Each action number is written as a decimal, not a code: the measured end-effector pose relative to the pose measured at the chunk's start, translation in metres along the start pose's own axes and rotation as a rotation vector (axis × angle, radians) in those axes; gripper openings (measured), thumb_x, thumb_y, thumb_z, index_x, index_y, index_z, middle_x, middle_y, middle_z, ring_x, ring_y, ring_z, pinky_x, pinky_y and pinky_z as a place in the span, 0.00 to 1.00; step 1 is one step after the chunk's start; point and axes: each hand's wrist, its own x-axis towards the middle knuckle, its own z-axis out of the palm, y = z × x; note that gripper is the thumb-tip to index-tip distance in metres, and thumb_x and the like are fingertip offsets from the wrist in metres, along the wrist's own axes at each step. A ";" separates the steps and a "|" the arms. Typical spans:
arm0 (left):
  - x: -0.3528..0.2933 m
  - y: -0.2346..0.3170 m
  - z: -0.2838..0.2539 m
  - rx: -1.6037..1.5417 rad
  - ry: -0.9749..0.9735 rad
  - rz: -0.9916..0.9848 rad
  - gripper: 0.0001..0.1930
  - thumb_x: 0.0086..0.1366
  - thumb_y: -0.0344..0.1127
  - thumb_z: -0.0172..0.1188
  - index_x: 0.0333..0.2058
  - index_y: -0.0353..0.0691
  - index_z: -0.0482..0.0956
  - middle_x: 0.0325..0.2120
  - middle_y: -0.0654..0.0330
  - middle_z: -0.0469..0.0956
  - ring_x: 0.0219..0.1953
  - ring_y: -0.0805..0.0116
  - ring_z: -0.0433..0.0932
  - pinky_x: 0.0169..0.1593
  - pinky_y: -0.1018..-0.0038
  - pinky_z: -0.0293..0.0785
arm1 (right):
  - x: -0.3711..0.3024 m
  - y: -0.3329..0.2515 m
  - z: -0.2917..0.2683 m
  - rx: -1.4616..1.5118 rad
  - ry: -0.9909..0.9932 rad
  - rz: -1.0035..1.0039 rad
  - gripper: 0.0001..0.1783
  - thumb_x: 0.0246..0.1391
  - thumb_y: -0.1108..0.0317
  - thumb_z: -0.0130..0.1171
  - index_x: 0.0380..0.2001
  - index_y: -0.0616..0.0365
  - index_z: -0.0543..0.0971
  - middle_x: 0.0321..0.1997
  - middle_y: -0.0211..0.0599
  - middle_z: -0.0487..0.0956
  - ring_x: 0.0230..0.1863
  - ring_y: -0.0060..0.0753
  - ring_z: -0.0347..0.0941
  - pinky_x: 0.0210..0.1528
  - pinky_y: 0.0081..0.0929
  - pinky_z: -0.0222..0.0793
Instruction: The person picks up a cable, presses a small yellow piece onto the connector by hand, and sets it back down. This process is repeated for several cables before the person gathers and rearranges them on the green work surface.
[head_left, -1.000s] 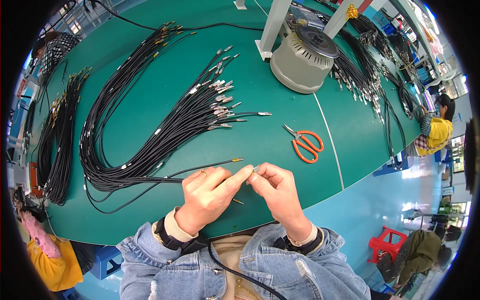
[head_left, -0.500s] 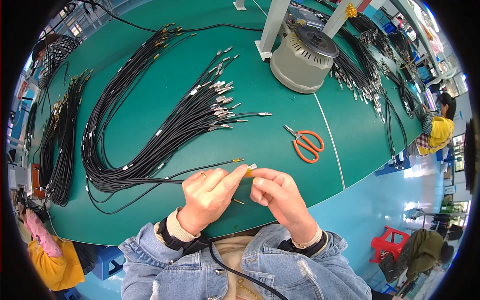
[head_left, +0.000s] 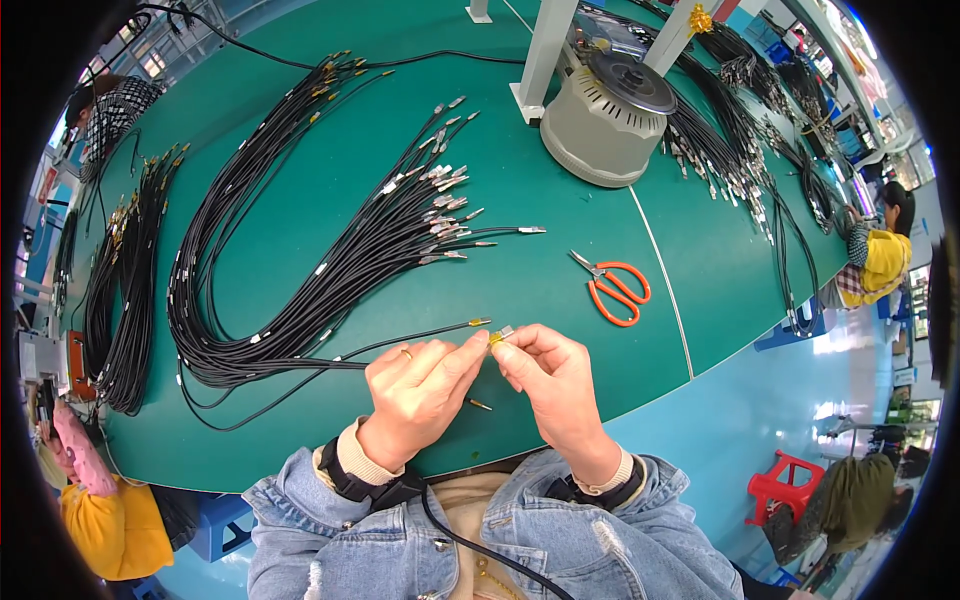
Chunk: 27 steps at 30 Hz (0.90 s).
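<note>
My left hand [head_left: 412, 395] is closed on a black cable [head_left: 330, 363], close to the cable's end. Beyond its fingertips a small yellow piece [head_left: 494, 339] and a silver connector tip [head_left: 506, 331] stick out. My right hand [head_left: 552, 380] pinches this end between thumb and index finger, so part of it is covered. Just above my left hand lies another cable end [head_left: 476, 323] with a yellow band and metal tip. A further metal tip [head_left: 480, 404] shows between my hands, on the green table [head_left: 560, 270].
A large curved bundle of black cables [head_left: 225, 335] lies to the left, with a second bundle [head_left: 125, 300] beyond. Orange-handled scissors [head_left: 622, 293] rest right of centre. A grey round machine [head_left: 603, 130] stands behind them near a white post [head_left: 545, 60]. Other people sit around.
My right thumb and index finger have closed into a pinch on the yellow piece; before, the index finger was stretched along it. My left hand has stayed almost still.
</note>
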 end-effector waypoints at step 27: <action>0.004 0.001 -0.003 0.013 0.026 0.081 0.14 0.45 0.25 0.68 0.34 0.40 0.80 0.19 0.68 0.73 0.16 0.76 0.69 0.18 0.80 0.62 | -0.003 -0.001 0.002 0.015 0.044 0.023 0.04 0.53 0.74 0.59 0.28 0.65 0.78 0.21 0.25 0.73 0.21 0.12 0.62 0.22 0.13 0.55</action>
